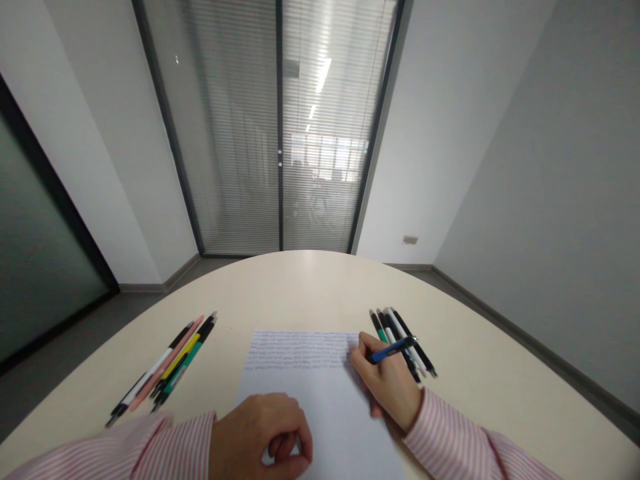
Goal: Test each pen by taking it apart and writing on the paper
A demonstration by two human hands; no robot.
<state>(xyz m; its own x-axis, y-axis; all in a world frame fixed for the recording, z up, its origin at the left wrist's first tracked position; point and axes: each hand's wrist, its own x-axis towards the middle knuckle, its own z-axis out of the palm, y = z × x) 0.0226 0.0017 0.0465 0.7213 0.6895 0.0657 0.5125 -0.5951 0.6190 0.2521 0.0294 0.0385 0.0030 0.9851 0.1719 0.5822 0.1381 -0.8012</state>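
A sheet of paper (pixel 320 407) lies on the table, its top part covered in several lines of handwriting. My right hand (pixel 387 380) is closed around a blue pen (pixel 393 349) at the paper's upper right edge. The pen leans to the right, and its tip is hidden by my fingers. Lower down, my left hand (pixel 267 430) rests on the paper with its fingers curled in; white shows through the gap between them, and I see nothing held there.
Several pens (pixel 173 360) with black, white, pink, yellow and green parts lie side by side at the left. Another group of pens (pixel 425 360) lies just beyond my right hand, partly covered by it. The pale table (pixel 310 287) has a rounded far edge, with a glass partition (pixel 240 167) behind.
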